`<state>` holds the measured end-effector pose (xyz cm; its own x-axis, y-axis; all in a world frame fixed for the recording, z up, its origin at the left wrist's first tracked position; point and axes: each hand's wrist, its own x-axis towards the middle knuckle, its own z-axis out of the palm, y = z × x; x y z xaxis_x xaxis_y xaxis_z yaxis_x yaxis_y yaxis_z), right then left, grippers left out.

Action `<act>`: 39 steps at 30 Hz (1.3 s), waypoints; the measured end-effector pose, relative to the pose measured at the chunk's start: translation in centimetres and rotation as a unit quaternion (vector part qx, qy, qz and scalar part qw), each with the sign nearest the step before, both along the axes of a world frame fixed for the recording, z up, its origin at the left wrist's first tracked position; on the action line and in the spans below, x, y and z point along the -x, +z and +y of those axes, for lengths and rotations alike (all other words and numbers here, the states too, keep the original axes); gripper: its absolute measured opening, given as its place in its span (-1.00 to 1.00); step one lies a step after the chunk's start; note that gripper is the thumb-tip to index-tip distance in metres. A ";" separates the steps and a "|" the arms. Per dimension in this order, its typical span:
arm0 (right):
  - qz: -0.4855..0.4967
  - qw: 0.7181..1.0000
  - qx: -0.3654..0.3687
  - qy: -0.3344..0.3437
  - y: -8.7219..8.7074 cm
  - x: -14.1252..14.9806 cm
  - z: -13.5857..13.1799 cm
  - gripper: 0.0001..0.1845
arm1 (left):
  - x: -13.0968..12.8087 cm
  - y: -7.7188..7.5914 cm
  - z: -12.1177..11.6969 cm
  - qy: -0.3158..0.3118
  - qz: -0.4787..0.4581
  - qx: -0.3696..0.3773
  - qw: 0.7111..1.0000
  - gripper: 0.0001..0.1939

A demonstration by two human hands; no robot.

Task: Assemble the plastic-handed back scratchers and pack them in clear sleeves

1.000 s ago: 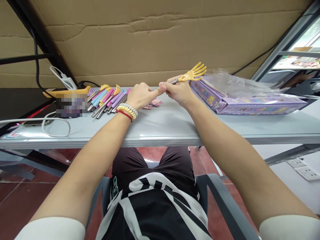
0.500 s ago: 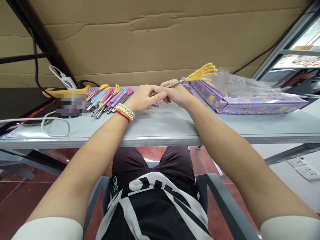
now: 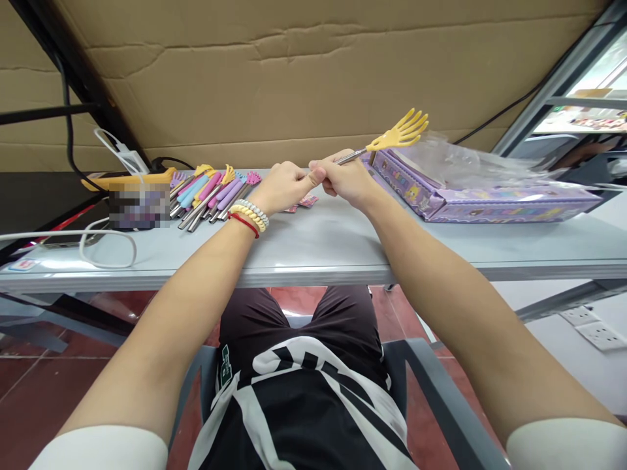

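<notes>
A back scratcher (image 3: 399, 132) with a yellow hand-shaped head and a metal shaft slants up to the right above the table. My right hand (image 3: 347, 180) is closed around its shaft, below the head. Thumb against the right hand's thumb, my left hand (image 3: 284, 187) is closed at the lower end. That end of the scratcher is hidden by my fingers. To the left lies a pile of similar back scratchers (image 3: 208, 189) in yellow, pink, blue and purple, with metal shafts. Small printed cards (image 3: 307, 201) lie on the table behind my left hand.
A purple printed box (image 3: 494, 205) with clear plastic wrap (image 3: 470, 160) over it stands at the right. A white cable (image 3: 108, 264) and a yellow object (image 3: 157, 178) are at the left. Cardboard (image 3: 294, 85) walls off the back of the table (image 3: 323, 254).
The yellow head has risen a little and tilts more steeply. My left hand has closed further, and the yellow part that showed by its fingers is now hidden.
</notes>
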<state>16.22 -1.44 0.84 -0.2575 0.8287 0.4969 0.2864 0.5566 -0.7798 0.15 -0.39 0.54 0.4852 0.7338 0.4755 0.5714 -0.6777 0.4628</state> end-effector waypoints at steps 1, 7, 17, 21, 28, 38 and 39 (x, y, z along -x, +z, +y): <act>-0.001 1.000 -0.009 -0.009 0.1 0.0 -0.2 -0.62 | 0.0 0.1 0.0 0.013 0.001 0.002 1.000 -0.30; -0.011 0.999 -0.034 -0.038 0.6 0.5 -1.1 -0.63 | 0.6 0.1 0.6 0.061 -0.001 0.031 0.998 -0.31; 0.012 1.000 -0.006 -0.006 0.2 0.2 -0.4 -0.54 | 1.1 0.2 -0.2 0.040 -0.006 -0.027 0.999 -0.40; 0.004 0.999 0.033 0.042 0.1 0.0 -0.2 -0.52 | 0.9 0.2 -0.4 -0.037 -0.017 -0.014 0.999 -0.46; -0.036 0.996 0.048 0.064 0.0 -0.1 -0.2 -0.58 | 1.1 0.0 0.1 -0.115 -0.030 0.069 0.991 -0.36; -0.001 0.999 0.017 0.031 0.1 -0.1 0.0 -0.59 | 0.5 0.5 -0.2 0.023 0.001 0.044 0.999 -0.31; -0.002 1.000 0.009 0.021 0.1 -0.1 -0.1 -0.59 | 0.4 0.5 -0.2 0.037 0.003 0.040 0.999 -0.31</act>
